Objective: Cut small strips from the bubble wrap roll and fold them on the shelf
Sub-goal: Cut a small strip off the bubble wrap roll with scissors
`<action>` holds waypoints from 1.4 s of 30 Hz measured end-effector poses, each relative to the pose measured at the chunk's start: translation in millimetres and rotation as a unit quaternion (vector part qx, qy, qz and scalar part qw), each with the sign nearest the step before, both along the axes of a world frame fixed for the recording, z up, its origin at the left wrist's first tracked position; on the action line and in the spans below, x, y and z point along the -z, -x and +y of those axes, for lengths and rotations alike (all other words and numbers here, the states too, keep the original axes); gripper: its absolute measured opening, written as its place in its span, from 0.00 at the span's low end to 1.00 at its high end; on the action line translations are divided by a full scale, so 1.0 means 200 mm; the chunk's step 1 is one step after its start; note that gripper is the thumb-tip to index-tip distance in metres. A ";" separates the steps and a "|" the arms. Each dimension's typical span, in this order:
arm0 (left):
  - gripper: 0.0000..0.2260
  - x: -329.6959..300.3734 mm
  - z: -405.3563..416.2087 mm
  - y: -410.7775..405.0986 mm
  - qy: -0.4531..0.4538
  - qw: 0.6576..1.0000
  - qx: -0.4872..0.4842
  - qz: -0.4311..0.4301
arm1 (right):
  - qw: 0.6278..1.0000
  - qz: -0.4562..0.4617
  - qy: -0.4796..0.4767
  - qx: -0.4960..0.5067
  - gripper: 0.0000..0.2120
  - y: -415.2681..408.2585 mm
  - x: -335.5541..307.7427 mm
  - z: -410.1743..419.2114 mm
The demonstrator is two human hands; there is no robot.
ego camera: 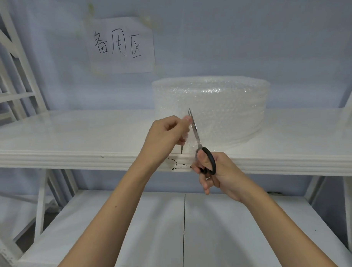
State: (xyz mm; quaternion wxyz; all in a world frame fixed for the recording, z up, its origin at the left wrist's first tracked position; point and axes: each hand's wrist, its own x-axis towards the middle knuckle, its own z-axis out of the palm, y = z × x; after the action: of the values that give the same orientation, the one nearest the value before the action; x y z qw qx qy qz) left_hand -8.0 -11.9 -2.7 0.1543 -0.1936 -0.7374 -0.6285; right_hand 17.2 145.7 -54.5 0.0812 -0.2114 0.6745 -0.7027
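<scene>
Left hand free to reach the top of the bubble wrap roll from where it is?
Probably not yet: the left hand is pinching the loose wrap beside the scissors, whose blades stand between it and the bubble wrap roll.

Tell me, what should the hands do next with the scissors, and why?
Probably squeeze the scissors closed to finish the snip. The right hand grips the black handles, the blades point up with tips slightly apart, and the left hand pinches the loose bubble wrap taut beside the roll.
</scene>
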 end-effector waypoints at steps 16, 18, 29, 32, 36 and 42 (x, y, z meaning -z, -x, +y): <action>0.13 0.03 0.03 0.00 0.000 1.000 0.013 0.003 | 0.999 -0.004 -0.033 0.013 0.19 -0.07 0.02 0.01; 0.13 0.05 0.04 -0.01 0.003 1.000 0.019 0.010 | 0.999 -0.004 -0.032 0.020 0.19 -0.07 -0.01 -0.01; 0.11 0.07 0.07 -0.05 -0.037 0.999 0.021 0.021 | 0.999 0.004 -0.039 0.030 0.21 -0.03 -0.07 -0.04; 0.12 0.07 0.07 -0.04 -0.026 0.999 0.010 0.027 | 0.999 0.008 -0.034 0.041 0.23 -0.03 -0.07 -0.05; 0.12 0.08 0.06 -0.03 -0.017 1.000 0.009 0.024 | 0.998 0.013 -0.032 0.047 0.24 -0.03 -0.08 -0.04; 0.14 0.08 0.05 -0.03 -0.021 0.998 0.054 0.004 | 0.999 0.022 -0.038 0.028 0.19 -0.01 -0.12 -0.03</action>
State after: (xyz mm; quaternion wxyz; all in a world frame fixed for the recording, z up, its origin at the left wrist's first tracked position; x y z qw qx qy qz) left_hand -1.2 -1.2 -19.4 0.1268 -0.2324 -0.7116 -0.6508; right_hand 20.1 138.7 -29.8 0.0547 -0.2041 0.7083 -0.6735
